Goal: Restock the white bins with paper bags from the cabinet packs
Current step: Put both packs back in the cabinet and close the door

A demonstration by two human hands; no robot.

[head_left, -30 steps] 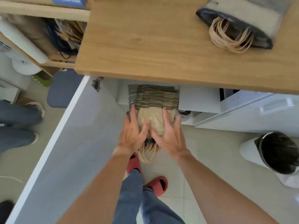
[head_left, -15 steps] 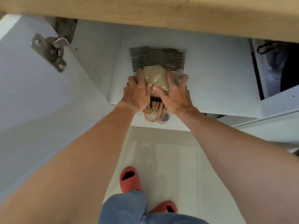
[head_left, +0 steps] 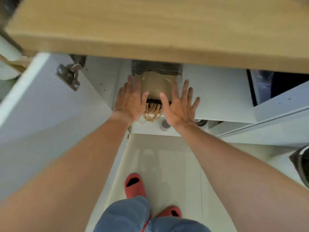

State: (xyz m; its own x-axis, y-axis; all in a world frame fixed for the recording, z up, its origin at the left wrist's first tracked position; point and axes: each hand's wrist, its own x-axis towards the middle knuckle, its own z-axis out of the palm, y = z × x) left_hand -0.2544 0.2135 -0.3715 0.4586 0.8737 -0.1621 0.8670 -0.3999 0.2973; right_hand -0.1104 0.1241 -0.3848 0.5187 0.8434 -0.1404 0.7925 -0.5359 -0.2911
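A pack of brown paper bags (head_left: 156, 84) lies on the white cabinet shelf (head_left: 217, 97) under the wooden counter, its tan twine handles (head_left: 151, 113) hanging over the shelf's front edge. Its far end shows dark stripes. My left hand (head_left: 129, 100) rests flat against the pack's left side. My right hand (head_left: 180, 106) is spread open just to the right of the pack, fingers apart and not around it. Neither hand grips the pack. No white bin is in view.
The wooden counter (head_left: 150, 27) overhangs the cabinet. The open white cabinet door (head_left: 41, 106) with a metal hinge (head_left: 69, 77) stands at the left. Another open door (head_left: 280, 108) is at the right. A dark-lined bin (head_left: 302, 164) sits at the right edge. My red slippers (head_left: 134, 185) stand on the pale floor.
Both hands have let go of the pack and spread apart to its sides. The pack stays on the shelf. The view has tilted up, so more of the counter shows.
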